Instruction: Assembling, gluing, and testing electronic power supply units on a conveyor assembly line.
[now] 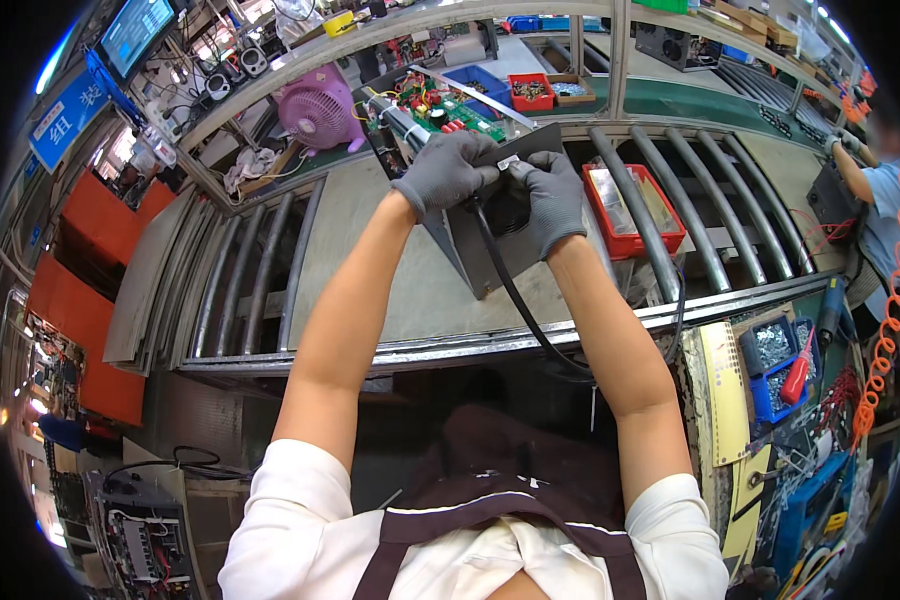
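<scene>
Both my hands wear grey gloves and meet over a dark grey sheet-metal enclosure (467,252) on the work surface. A small white piece (510,163) shows between my fingertips, against the enclosure's upright panel. My right hand (554,203) pinches it with thumb and forefinger. My left hand (444,173) is closed, its fingertips just beside the piece; what it grips is hidden. A thick black cable (510,285) runs from below my left fingers, past the enclosure and under my right forearm. Behind my left hand sits a green circuit board (482,122) with coloured wires.
Metal rollers (660,215) flank the board I work on. A red bin (625,243) lies under the right rollers. A pink fan (318,108) stands at back left. Blue screw trays (773,345) and a red-handled tool (798,375) are at right. Another person (880,185) works at far right.
</scene>
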Available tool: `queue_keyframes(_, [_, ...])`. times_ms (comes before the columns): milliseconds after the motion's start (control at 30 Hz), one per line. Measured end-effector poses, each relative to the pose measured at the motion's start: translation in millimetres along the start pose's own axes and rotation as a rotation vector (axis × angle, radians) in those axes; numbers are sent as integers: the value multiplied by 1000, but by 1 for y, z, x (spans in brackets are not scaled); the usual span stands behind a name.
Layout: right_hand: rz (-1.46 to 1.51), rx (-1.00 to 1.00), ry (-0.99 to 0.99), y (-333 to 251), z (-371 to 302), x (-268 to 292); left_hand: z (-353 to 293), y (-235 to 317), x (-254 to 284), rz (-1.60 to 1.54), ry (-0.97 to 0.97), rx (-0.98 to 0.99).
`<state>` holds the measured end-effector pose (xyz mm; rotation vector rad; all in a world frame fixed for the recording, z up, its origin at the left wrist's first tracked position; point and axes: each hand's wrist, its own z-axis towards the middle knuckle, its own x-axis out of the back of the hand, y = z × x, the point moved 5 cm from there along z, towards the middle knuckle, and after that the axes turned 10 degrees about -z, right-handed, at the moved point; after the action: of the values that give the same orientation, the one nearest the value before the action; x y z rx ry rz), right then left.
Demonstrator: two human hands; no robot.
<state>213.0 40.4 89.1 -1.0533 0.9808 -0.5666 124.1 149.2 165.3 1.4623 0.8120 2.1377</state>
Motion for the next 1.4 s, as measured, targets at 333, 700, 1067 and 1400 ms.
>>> queue_keyframes(333, [-4, -21, 14, 3, 4, -1, 1, 1, 1, 29, 18, -63])
queue_keyframes(700, [-167, 94, 129, 4, 11, -6, 4, -3, 2, 101, 39, -78])
queue_keyframes(1067, [-62, 101, 125, 12, 7, -2, 1, -3, 1, 32, -7, -39])
queue_keyframes(1400, [81, 84, 51, 1, -3, -5, 1, -5, 3, 46, -19, -26])
